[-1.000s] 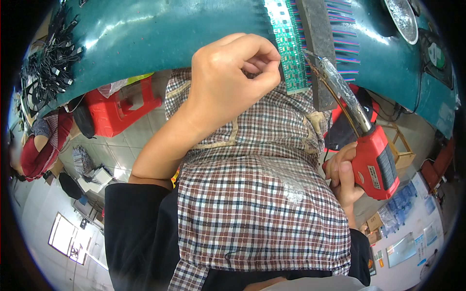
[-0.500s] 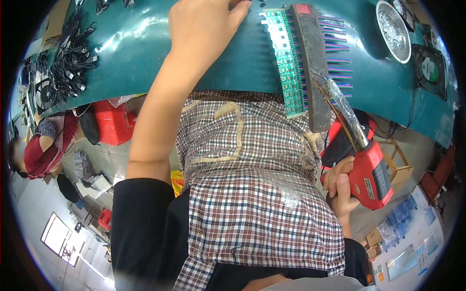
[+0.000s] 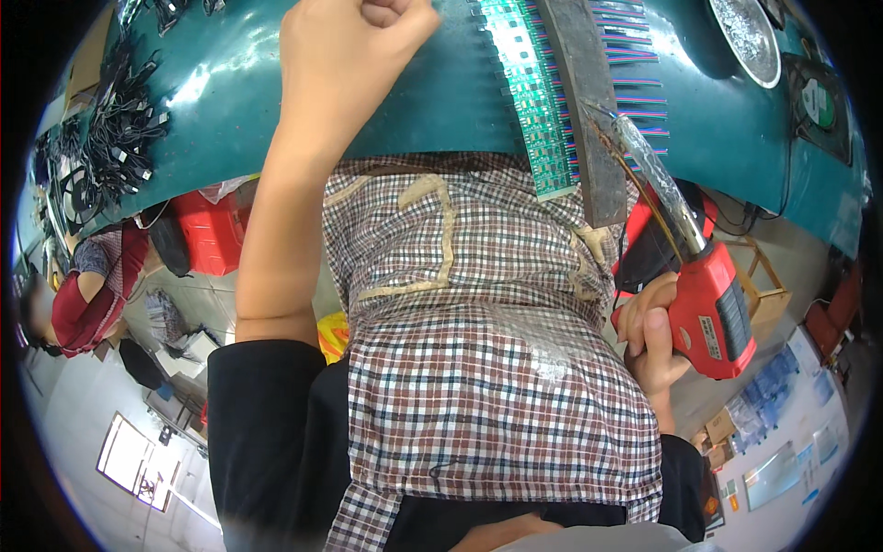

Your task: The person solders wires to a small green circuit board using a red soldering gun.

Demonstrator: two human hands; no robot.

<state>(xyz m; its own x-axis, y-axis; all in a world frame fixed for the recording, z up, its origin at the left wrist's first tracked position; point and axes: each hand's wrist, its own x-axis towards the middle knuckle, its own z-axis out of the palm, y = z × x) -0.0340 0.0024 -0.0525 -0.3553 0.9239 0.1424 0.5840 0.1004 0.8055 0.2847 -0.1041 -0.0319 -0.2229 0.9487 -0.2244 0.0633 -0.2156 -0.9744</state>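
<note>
My right hand (image 3: 651,336) is wrapped round the handle of a red soldering gun (image 3: 710,317). Its long metal barrel points up and left, and the tip lies over or close to a dark, heavy-looking bar (image 3: 589,120). Under the bar's left side runs a panel of green circuit boards (image 3: 543,129). Thin multicoloured wires (image 3: 642,99) stick out on the bar's right. Left of the boards, my left hand (image 3: 354,46) is over the table with its fingers curled in; the picture's top edge cuts it off, and anything in it is hidden.
A bundle of black cables (image 3: 115,138) lies on the green table (image 3: 221,120) at the left. Far right are a metal bowl (image 3: 750,41) and a black fan (image 3: 819,106). A red stool (image 3: 207,235) and a seated person (image 3: 97,285) are at the left below the table.
My left hand has drawn away to the left from the boards, its fingers now curled. The whole view has shifted slightly; my right hand keeps the soldering gun by the bar.
</note>
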